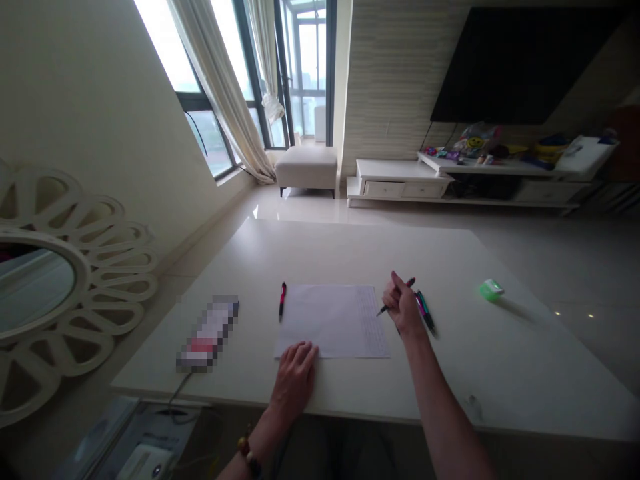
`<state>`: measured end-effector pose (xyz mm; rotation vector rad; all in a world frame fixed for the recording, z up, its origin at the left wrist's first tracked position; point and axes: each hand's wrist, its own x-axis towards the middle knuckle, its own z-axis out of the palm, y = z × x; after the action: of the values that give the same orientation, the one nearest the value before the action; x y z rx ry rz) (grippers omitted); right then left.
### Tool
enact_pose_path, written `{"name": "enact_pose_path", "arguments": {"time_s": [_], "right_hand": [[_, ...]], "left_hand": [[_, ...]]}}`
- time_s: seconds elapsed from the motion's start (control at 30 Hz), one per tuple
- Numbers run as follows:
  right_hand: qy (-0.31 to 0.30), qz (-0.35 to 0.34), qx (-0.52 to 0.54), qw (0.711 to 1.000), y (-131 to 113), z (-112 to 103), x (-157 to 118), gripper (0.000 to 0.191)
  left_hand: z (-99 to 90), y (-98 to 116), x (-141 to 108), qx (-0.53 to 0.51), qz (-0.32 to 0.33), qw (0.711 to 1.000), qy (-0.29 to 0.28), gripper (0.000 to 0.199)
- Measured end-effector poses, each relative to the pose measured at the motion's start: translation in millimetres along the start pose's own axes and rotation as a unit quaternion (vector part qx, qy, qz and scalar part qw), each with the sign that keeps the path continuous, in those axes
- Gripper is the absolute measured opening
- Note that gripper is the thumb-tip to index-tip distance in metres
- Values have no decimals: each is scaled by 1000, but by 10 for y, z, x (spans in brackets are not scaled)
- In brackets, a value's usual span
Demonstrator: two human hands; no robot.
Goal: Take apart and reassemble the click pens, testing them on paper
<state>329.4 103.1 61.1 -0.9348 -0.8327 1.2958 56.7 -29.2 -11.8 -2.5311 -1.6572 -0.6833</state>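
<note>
Right forearm (440, 407) nearest; right hand (400, 303) clamped on a pen (383, 310). Left hand (299, 368) rests, holding nothing, at the near edge of the paper (323, 317), toward the front edge of the table (360, 257). Handwriting (371, 327) fills the right-hand strip; remainder appears blank.

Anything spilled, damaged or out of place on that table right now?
Nothing looks spilled or damaged. One oddity: the phone-like object toward the table's left side appears as coarse blocks, hiding its details. The paper looks flat.
</note>
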Motion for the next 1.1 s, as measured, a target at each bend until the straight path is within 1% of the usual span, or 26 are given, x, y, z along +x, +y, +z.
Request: {"name": "enact_pose_path", "arguments": {"time_s": [0.07, 0.13, 0.17, 0.23, 0.27, 0.33, 0.4, 0.47, 0.53, 0.6, 0.7, 0.77, 0.83, 1.1], "right_hand": [[2, 4, -30, 1000, 112, 19, 195, 41], [0, 32, -83, 996, 237, 38, 341, 50], [-4, 51, -112, 992, 304, 48, 394, 54], [-16, 71, -158, 985, 445, 69, 464, 54], [-22, 62, -174, 983, 520, 78, 483, 51], [-22, 17, -202, 979, 669, 90, 502, 44], [0, -22, -225, 974, 801, 86, 503, 39], [18, -34, -244, 969, 895, 70, 497, 35], [20, -47, -275, 960, 945, 50, 498, 32], [23, -75, -316, 946, 964, 35, 517, 28], [58, -106, -355, 927, 975, 26, 571, 19], [82, -114, -372, 918, 989, 23, 604, 18], [93, -120, -388, 909, 1008, 18, 622, 19], [91, -117, -405, 902, 1053, -8, 634, 21]], "left_hand": [[13, -2, -2, 0, -5, 1000, -8, 39], [31, -11, -5, -2, -5, 1000, -12, 41], [40, -17, -6, -2, -4, 1000, -14, 41], [54, -32, -5, -3, -2, 1000, -14, 41], [60, -38, -4, -3, 0, 1000, -12, 42], [66, -47, 2, -5, 7, 1000, -8, 43], [67, -49, 9, -7, 12, 1000, -9, 44], [63, -49, 15, -7, 14, 1000, -13, 45], [56, -47, 20, -6, 14, 1000, -16, 45], [50, -46, 23, -5, 13, 1000, -16, 46], [48, -47, 25, -2, 11, 1000, -18, 47], [52, -48, 23, 1, 13, 1000, -23, 48], [58, -49, 20, 2, 14, 1000, -27, 48], [50, -34, 26, -7, 8, 1000, -19, 49]]}}
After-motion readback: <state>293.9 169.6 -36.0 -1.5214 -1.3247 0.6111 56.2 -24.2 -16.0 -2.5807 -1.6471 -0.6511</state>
